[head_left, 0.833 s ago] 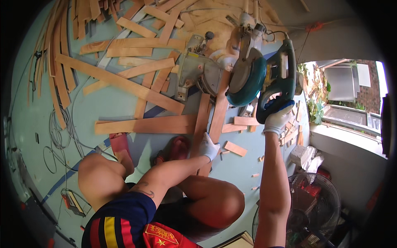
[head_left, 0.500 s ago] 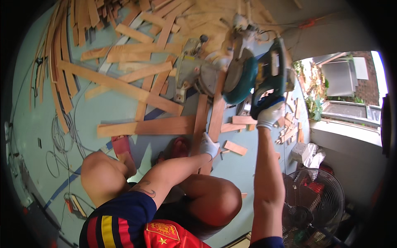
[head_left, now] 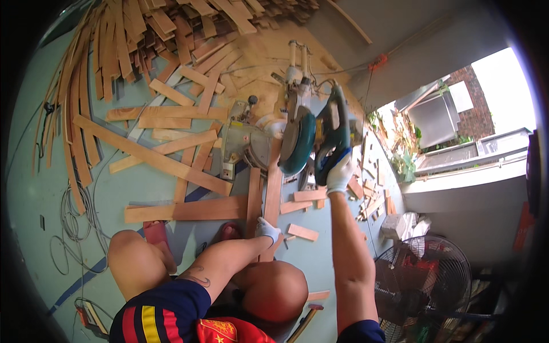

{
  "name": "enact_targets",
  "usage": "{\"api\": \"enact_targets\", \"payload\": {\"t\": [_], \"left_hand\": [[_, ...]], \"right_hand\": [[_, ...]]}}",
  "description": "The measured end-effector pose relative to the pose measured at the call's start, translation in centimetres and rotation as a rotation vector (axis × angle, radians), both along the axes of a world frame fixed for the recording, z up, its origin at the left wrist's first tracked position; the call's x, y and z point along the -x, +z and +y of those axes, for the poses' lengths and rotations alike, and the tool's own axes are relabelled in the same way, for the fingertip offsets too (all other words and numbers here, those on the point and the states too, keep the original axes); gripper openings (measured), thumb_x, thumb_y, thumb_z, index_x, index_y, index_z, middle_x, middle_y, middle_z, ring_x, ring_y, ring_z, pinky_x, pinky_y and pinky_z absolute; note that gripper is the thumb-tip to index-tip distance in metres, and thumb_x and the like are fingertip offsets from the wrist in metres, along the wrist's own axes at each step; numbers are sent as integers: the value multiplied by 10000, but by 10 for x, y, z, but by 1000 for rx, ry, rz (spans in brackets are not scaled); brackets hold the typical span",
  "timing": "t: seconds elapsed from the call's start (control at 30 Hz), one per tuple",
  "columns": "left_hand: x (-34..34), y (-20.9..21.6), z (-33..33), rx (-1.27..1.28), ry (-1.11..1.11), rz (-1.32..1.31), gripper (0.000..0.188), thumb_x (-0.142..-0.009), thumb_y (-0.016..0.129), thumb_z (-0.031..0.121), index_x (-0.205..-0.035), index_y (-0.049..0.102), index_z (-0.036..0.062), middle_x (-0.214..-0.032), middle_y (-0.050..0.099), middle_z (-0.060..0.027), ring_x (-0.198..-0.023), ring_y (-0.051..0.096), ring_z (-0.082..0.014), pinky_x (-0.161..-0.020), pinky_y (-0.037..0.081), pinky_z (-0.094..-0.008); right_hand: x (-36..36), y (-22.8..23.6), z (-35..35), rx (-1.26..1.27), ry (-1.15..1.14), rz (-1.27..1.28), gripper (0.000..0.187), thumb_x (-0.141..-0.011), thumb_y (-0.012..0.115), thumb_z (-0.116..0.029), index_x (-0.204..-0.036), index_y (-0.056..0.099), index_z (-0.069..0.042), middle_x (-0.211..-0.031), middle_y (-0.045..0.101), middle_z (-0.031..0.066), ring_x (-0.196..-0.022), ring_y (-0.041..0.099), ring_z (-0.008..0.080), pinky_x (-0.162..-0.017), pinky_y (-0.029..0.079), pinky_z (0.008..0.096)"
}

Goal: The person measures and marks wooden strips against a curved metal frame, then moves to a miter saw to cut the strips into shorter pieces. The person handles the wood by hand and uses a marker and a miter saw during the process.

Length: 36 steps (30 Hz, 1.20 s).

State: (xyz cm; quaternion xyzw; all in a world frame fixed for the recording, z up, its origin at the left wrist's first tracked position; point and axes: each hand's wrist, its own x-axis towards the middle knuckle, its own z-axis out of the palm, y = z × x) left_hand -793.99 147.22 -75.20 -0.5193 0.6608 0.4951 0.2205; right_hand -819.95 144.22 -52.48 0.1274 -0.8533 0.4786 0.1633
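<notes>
My right hand (head_left: 340,173), in a white glove, wraps round the looped black and teal handle of a mitre saw (head_left: 299,144). The saw's head is raised, its teal guard above a long reddish wooden plank (head_left: 274,194) that runs over the saw's base. In a white glove too, my left hand (head_left: 267,230) grips this plank near its close end, by my knee; some fingers are hidden. A second plank (head_left: 253,197) lies alongside on the left. Small cut blocks (head_left: 303,232) lie on the floor right of my left hand.
Loose strips (head_left: 154,154) cover the floor on the left, with a big pile (head_left: 131,34) behind. Coiled cable (head_left: 71,228) lies at far left. A black fan (head_left: 423,286) stands at lower right, below a window opening. Sawdust (head_left: 257,68) spreads behind the saw.
My view has tilted upward, so the saw and planks appear lower and further left. Both hands keep their holds, the right on the saw handle and the left on the plank.
</notes>
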Motion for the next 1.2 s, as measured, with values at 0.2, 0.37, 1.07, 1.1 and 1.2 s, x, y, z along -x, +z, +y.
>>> {"api": "enact_targets", "payload": {"t": [0.2, 0.37, 1.07, 1.1, 1.2], "left_hand": [[-53, 21, -13, -32, 122, 114, 1145, -767, 923, 418, -1635, 334, -40, -1497, 624, -314, -1382, 635, -451, -1174, 509, -494], [-119, 3, -54, -105, 323, 443, 781, -845, 954, 224, -1450, 526, -22, -1334, 721, -189, -1214, 704, -325, -1065, 553, -428], [-134, 39, -76, -1170, 255, 352, 389, -1084, 756, 283, -1432, 669, 132, -1282, 738, -64, -1146, 720, -258, -975, 608, -514], [-126, 57, -80, -1196, 261, 401, 372, -1103, 725, 299, -1428, 680, 121, -1299, 737, -55, -1170, 720, -244, -1004, 608, -518], [-84, 128, -95, -1193, 205, 615, 428, -1132, 679, 276, -1519, 641, 98, -1367, 732, -93, -1236, 722, -261, -1012, 621, -472]], "right_hand": [[-14, 56, 56, 297, 97, -93, 462, -1201, 540, -363, -1222, 760, 43, -787, 699, 59, -688, 596, 135, -653, 517, 367], [-186, -67, 131, -479, 2, -619, 350, -1070, 712, -342, -1262, 787, -59, -886, 745, 172, -733, 680, 285, -707, 548, 437], [-330, -88, 128, -337, 367, -792, 238, -1056, 645, -221, -1230, 755, -102, -1133, 746, 226, -1061, 734, 459, -895, 590, 522], [-323, -64, 127, -357, 407, -699, 243, -1057, 659, -238, -1237, 751, -103, -1119, 740, 224, -1056, 733, 459, -893, 590, 521], [-296, 14, 127, -442, 541, -514, 319, -1040, 742, -330, -1270, 721, -110, -1092, 714, 208, -1043, 734, 453, -868, 588, 524]]}}
